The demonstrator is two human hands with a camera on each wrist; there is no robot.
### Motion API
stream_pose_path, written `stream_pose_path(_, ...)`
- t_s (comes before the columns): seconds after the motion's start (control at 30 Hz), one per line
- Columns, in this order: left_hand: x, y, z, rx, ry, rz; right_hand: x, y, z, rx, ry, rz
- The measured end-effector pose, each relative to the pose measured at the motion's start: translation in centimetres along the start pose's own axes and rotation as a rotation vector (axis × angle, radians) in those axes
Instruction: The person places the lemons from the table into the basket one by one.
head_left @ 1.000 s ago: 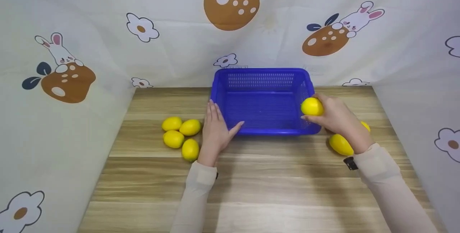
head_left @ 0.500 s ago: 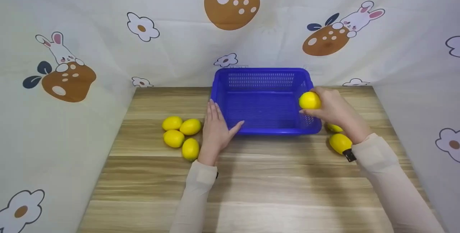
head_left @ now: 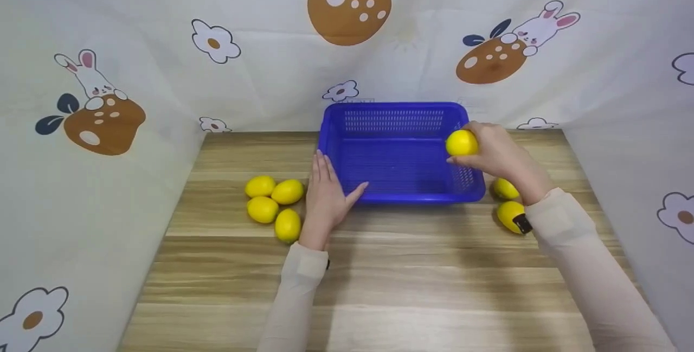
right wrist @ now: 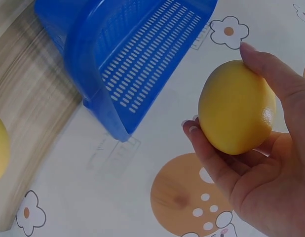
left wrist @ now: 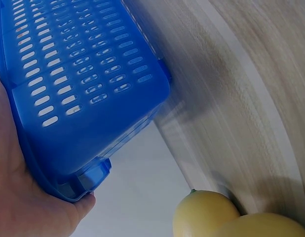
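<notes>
A yellow lemon [head_left: 461, 142] is held between the thumb and fingers of my right hand [head_left: 496, 148], over the right rim of a blue plastic basket [head_left: 412, 198]. In the right wrist view the same lemon [right wrist: 236, 106] sits in the curled fingers, apart from the basket. My left hand [head_left: 327, 194] rests against the basket's front left corner, fingers straight along the left side and thumb stretched over the front rim. The left wrist view shows that hand [left wrist: 24, 197] touching the basket's rim [left wrist: 24, 128]. No fruit shows inside the basket.
Several lemons [head_left: 262, 209] lie together on the wooden table [head_left: 390, 276], left of my left hand. Two more lemons [head_left: 506, 188] lie under my right wrist, right of the basket. A printed cloth [head_left: 260, 86] with rabbits and flowers rises behind and at both sides.
My right hand has carried the lemon up and slightly left, further over the basket's right rim. The two lemons below that wrist show more. My left hand has stayed still.
</notes>
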State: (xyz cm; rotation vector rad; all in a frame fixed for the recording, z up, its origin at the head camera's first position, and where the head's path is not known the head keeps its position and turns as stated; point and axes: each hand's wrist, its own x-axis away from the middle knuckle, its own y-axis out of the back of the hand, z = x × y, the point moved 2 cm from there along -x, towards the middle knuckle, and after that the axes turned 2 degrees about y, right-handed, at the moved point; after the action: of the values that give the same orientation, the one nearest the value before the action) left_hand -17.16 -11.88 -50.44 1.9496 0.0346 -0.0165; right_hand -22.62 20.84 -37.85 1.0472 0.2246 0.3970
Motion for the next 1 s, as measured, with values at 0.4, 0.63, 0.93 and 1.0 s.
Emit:
stream_pose_path(0.4, 0.1, -0.1, 0.2, 0.016, 0.0, -0.006, -1.4, 0.1, 0.2, 0.013, -0.025, 0.038)
stream_pose_path(0.63, 0.1, 0.0, 0.2, 0.027, -0.01, -0.013, -1.9, 0.3, 0.4, 0.026, -0.021, 0.015)
stream_pose_path(0.93, 0.2, 0.0, 0.1, 0.019, -0.015, -0.02, -2.7, 0.2, 0.8, 0.032, -0.014, 0.014)
stream_pose_path(1.0, 0.3, 0.0, 0.0, 0.021, -0.014, -0.02, -2.9, 0.2, 0.9, 0.042, -0.01, 0.012)
